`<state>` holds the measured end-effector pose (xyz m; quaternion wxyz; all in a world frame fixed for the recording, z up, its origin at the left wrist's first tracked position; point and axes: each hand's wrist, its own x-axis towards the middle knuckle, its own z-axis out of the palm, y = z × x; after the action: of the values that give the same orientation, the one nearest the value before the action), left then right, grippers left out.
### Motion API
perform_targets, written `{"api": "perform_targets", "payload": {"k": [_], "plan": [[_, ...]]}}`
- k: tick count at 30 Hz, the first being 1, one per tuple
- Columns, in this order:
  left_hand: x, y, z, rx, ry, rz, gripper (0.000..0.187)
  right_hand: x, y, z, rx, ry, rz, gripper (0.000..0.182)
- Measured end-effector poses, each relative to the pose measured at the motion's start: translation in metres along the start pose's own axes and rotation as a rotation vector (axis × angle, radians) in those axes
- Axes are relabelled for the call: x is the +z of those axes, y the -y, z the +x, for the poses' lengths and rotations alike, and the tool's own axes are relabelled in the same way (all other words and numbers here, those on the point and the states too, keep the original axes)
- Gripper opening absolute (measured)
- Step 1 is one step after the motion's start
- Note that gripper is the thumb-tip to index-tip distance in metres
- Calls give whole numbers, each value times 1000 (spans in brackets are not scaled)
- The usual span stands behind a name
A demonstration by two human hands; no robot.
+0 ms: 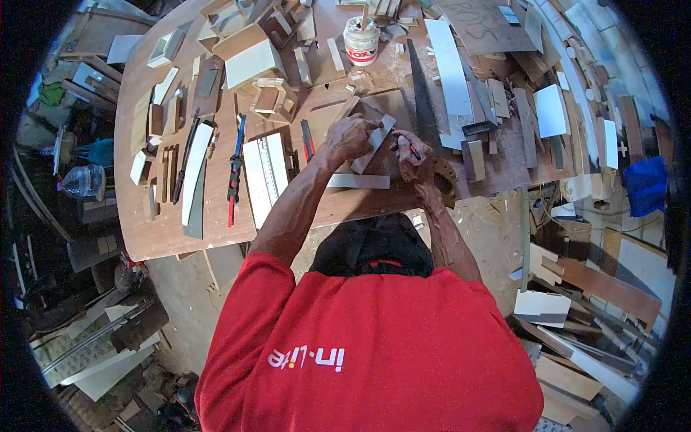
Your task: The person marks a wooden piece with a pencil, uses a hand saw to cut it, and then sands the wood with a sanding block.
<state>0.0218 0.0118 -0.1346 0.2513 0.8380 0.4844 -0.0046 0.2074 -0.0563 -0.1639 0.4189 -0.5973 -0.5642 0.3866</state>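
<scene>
My left hand (350, 140) is closed over the upper end of a slanted white-faced strip (373, 150), its index finger reaching onto the strip. Close on the right, my right hand (413, 157) is closed around a thin dark pen (414, 151), near the strip's edge. Under the strip lies a flat brown board (389, 101). Another white strip (358, 181) lies crosswise just below the hands. What the left hand's curled fingers touch underneath is hidden.
A white jar (361, 45) stands beyond the hands. A saw (423, 97) and a long white board (448, 68) lie to the right. Left are clamps (235, 169), a white board (260, 173) and small wooden boxes (273, 101). The worktable's edge (194, 248) is nearby.
</scene>
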Motion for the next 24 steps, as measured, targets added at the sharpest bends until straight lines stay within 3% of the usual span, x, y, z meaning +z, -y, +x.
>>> {"api": "perform_targets", "payload": {"k": [4,7,8,17,24], "plan": [[0,0,0,-8,26,-21,62,-4,28,-12,0,68,-79,32],[-2,-2,-5,12,-87,-52,59,5,24,-29,42,71,-66,24],[-3,-4,-6,2,-97,-54,59,9,23,-34,-49,32,-198,24],[-4,-1,-3,-23,-41,-52,56,20,18,-59,-160,91,-210,26],[-4,-1,-5,7,-56,-72,54,9,19,-33,-29,122,-64,31]]}}
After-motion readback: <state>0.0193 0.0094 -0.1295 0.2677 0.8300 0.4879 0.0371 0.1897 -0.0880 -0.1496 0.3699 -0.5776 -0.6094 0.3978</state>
